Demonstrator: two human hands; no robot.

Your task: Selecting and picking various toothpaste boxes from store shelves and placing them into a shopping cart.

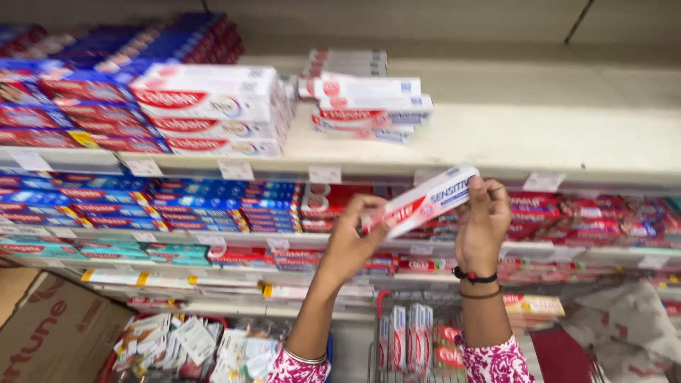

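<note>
Both my hands hold one long white toothpaste box (423,200) with red and blue ends, tilted up to the right, in front of the shelves. My left hand (351,237) grips its lower left end. My right hand (484,220), with a black band at the wrist, pinches its upper right end. Above it, on the top shelf (511,138), lies a small stack of similar white boxes (369,106). A taller stack of white boxes (213,110) stands to the left of that.
Red and blue boxes (85,106) fill the top shelf's left end. Lower shelves carry blue (213,202), teal (106,250) and red boxes (589,216). A wire basket (415,340) with packs sits below, beside a red basket (174,347) and a cardboard carton (50,333).
</note>
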